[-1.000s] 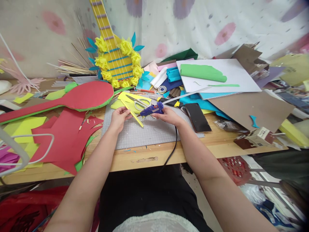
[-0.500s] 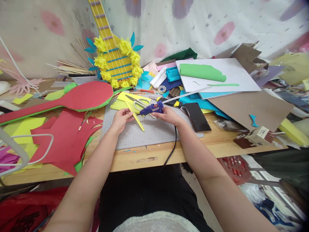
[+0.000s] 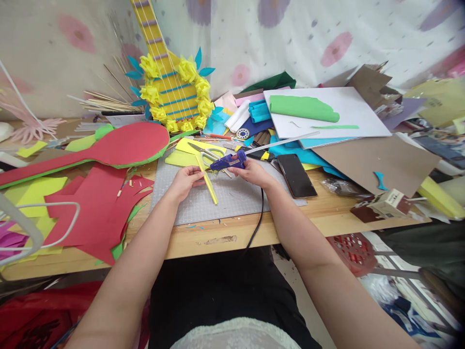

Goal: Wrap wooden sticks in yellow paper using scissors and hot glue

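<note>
My left hand (image 3: 189, 181) pinches a narrow yellow paper strip (image 3: 210, 188), which slants down to the right over the grey cutting mat (image 3: 189, 212). In my right hand (image 3: 252, 171) is a blue hot glue gun (image 3: 228, 162), its nozzle pointing left, close to the strip's upper part. A long whitish glue stick (image 3: 279, 142) sticks out of the gun's back end. The black cord (image 3: 260, 218) hangs from it over the table edge. Behind the gun lie scissors (image 3: 212, 154) with pale handles, partly on yellow paper (image 3: 178, 158).
A yellow paper guitar (image 3: 178, 94) with yellow flowers stands at the back. A red guitar-shaped piece (image 3: 132, 144) and red paper scraps (image 3: 90, 208) lie left. To the right are a phone (image 3: 297, 175), brown cardboard (image 3: 381, 160), a drink carton (image 3: 385, 203) and a white board (image 3: 363, 114).
The yellow strip has turned slightly more upright, and its lower end has dropped a little. My left hand has shifted slightly right; the glue gun stays almost in place.
</note>
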`<move>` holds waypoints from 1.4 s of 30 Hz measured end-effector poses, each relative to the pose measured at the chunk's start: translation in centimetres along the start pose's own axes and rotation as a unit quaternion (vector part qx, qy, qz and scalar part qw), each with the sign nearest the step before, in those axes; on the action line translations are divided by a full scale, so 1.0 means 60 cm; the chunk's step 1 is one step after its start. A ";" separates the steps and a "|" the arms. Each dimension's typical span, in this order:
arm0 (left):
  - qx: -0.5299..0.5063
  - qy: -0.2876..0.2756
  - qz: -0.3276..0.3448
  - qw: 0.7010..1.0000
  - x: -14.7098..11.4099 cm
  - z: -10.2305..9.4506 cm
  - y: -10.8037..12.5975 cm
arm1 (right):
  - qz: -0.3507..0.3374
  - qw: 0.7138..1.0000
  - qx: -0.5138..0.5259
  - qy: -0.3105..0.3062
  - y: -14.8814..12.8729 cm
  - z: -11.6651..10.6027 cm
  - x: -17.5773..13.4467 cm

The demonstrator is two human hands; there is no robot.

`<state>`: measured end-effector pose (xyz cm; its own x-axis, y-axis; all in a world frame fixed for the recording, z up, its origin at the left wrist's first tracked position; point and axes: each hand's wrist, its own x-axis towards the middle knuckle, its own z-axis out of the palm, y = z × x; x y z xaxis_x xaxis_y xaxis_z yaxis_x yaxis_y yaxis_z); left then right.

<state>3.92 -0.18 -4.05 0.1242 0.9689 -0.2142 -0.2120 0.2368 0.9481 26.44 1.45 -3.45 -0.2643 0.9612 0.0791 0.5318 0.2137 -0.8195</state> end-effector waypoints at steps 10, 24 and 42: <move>0.041 -0.051 -0.026 0.998 -0.009 0.002 0.004 | 0.005 1.000 -0.008 0.019 -0.007 -0.005 -0.002; 0.069 -0.085 -0.051 0.993 -0.013 0.003 0.012 | 0.029 0.998 0.029 0.053 -0.010 -0.007 0.003; 0.009 -0.041 -0.013 0.999 -0.008 -0.002 0.011 | 0.021 0.995 0.079 0.053 0.008 -0.033 -0.001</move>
<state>3.60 -0.51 -3.35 0.2093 0.9530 -0.2189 -0.1905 0.2593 0.9468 28.29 1.85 -2.73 -0.1535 0.9835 0.0961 0.4051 0.1513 -0.9017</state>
